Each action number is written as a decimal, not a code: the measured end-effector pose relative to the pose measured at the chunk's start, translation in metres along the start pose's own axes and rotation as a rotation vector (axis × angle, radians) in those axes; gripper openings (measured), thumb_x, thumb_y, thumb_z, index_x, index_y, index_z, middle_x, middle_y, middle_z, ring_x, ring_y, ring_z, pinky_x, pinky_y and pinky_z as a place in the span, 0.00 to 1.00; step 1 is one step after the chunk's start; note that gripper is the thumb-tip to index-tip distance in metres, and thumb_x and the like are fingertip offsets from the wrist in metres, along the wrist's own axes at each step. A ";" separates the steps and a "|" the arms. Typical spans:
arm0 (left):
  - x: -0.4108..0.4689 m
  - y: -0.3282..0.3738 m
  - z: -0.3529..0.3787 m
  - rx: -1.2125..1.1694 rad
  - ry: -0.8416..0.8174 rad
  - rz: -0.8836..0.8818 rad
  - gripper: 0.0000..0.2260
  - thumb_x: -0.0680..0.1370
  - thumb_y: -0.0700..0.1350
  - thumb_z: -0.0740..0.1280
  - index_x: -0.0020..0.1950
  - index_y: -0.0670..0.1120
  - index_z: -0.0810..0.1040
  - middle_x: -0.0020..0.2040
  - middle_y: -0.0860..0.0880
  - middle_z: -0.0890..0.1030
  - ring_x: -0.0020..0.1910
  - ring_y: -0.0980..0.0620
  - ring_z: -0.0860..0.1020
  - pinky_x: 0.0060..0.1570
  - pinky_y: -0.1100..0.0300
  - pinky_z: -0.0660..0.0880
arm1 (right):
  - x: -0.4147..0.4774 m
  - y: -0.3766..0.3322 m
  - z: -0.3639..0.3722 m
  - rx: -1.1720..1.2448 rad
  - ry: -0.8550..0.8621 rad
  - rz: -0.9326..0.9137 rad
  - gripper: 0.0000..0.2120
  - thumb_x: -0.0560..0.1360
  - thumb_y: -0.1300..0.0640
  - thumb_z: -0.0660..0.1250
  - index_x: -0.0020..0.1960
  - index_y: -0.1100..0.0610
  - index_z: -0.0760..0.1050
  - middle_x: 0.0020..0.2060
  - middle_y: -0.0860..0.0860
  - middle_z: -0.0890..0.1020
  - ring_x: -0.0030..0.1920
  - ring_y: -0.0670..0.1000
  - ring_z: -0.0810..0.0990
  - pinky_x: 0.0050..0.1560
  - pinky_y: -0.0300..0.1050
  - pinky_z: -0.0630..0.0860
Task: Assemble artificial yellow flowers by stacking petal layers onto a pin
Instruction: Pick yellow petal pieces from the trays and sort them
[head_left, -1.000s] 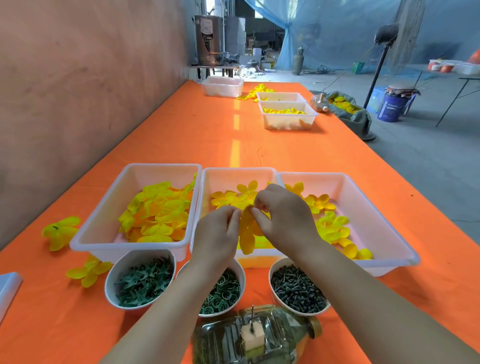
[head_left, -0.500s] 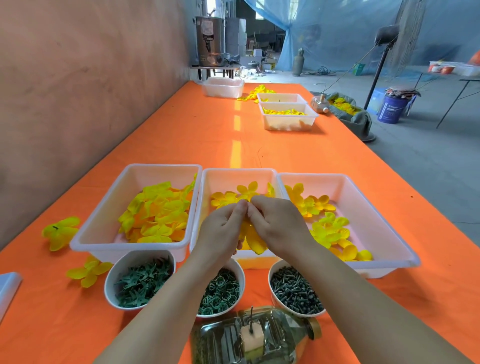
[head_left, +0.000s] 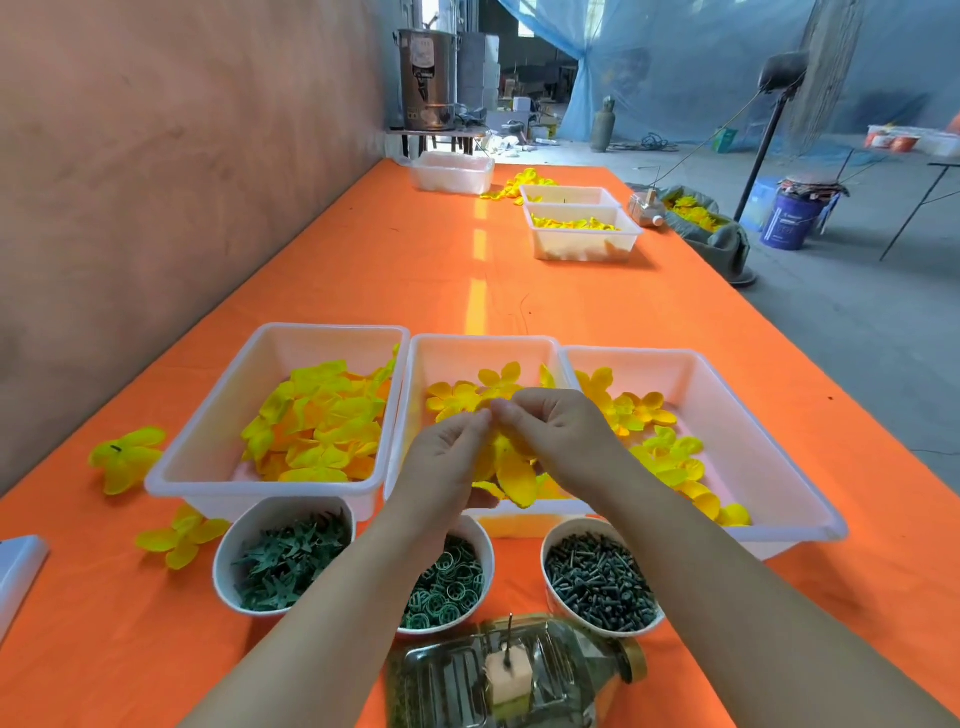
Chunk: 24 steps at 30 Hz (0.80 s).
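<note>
Both hands meet over the front of the middle white tray (head_left: 483, 348). My left hand (head_left: 447, 462) and my right hand (head_left: 558, 436) pinch a yellow petal layer (head_left: 511, 475) between fingertips; its petals hang down between my palms. A dark pin (head_left: 510, 636) stands upright in a pale foam cube (head_left: 509, 678) on a lying clear bottle (head_left: 452, 686) at the near edge, below my hands. More yellow petals fill the left tray (head_left: 218, 462), the middle tray and the right tray (head_left: 769, 457).
Three white bowls sit in front of the trays: green leaf pieces (head_left: 285, 558), green rings (head_left: 447, 587), dark pins (head_left: 597, 584). Loose yellow flowers (head_left: 124, 457) lie left on the orange table (head_left: 623, 312). More trays (head_left: 584, 236) stand farther back. A wall runs along the left.
My hands have stayed together over the middle tray, working the petal layer; it now hangs lower between the palms. My hands sit slightly nearer than a second ago.
</note>
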<state>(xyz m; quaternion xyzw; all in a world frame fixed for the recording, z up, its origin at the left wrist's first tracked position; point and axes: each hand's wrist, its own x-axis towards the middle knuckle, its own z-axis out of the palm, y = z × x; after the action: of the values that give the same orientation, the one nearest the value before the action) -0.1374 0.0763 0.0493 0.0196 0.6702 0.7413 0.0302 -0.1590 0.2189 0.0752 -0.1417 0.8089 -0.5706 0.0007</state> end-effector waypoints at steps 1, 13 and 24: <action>0.001 -0.002 -0.001 0.086 0.012 -0.002 0.13 0.84 0.49 0.61 0.46 0.49 0.82 0.36 0.49 0.83 0.34 0.53 0.82 0.28 0.60 0.78 | 0.001 0.004 0.001 -0.128 0.064 -0.023 0.14 0.78 0.54 0.69 0.38 0.62 0.75 0.30 0.47 0.75 0.32 0.47 0.73 0.37 0.45 0.71; 0.014 -0.009 -0.009 -0.102 0.116 -0.199 0.07 0.79 0.34 0.67 0.45 0.43 0.82 0.40 0.44 0.81 0.38 0.47 0.81 0.31 0.58 0.79 | 0.000 0.020 0.014 -0.198 0.198 -0.077 0.03 0.74 0.58 0.73 0.42 0.55 0.83 0.39 0.48 0.84 0.44 0.48 0.82 0.48 0.51 0.78; 0.005 -0.004 -0.013 0.036 -0.130 -0.058 0.07 0.73 0.33 0.74 0.48 0.42 0.83 0.42 0.42 0.86 0.40 0.48 0.85 0.39 0.57 0.80 | 0.009 0.019 -0.003 -0.184 0.081 0.010 0.09 0.69 0.57 0.79 0.36 0.55 0.80 0.31 0.48 0.81 0.31 0.41 0.77 0.33 0.36 0.73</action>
<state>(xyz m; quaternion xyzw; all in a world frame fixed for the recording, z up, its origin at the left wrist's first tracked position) -0.1430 0.0645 0.0435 0.0486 0.6805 0.7250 0.0948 -0.1726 0.2260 0.0601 -0.1138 0.8581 -0.4990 -0.0421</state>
